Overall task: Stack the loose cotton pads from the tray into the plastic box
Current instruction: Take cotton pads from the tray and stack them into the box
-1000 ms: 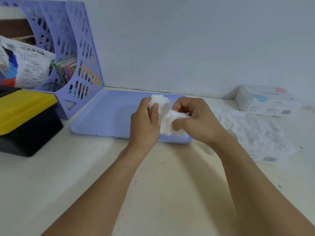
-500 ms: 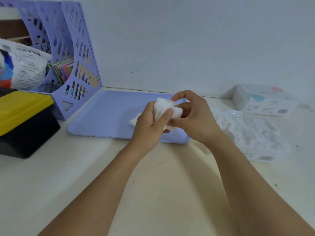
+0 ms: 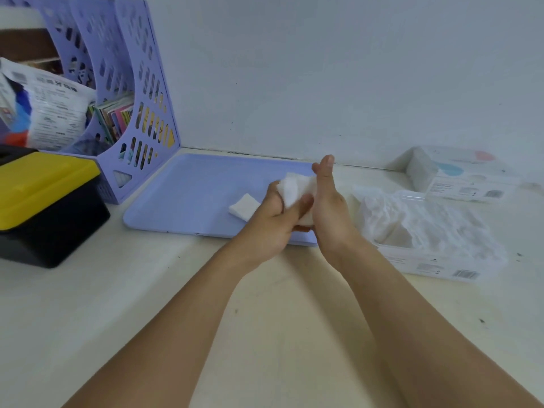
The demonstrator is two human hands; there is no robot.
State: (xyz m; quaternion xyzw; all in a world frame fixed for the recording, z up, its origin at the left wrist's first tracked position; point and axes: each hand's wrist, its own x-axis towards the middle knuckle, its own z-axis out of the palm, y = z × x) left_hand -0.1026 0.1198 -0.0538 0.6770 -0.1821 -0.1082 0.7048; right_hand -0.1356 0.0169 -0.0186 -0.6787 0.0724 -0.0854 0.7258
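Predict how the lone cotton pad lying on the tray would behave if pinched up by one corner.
The cotton pad looks thin and soft, so it would probably droop. It seems very light. On the smooth tray it may slide when nudged.

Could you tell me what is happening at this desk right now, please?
A person is gathering cotton pads. Both hands hold a small bunch of pads above the right end of the lilac tray: the left hand grips it from the left, while the right hand presses flat against its other side. One loose pad lies on the tray. The clear plastic box, to the right, already holds pads.
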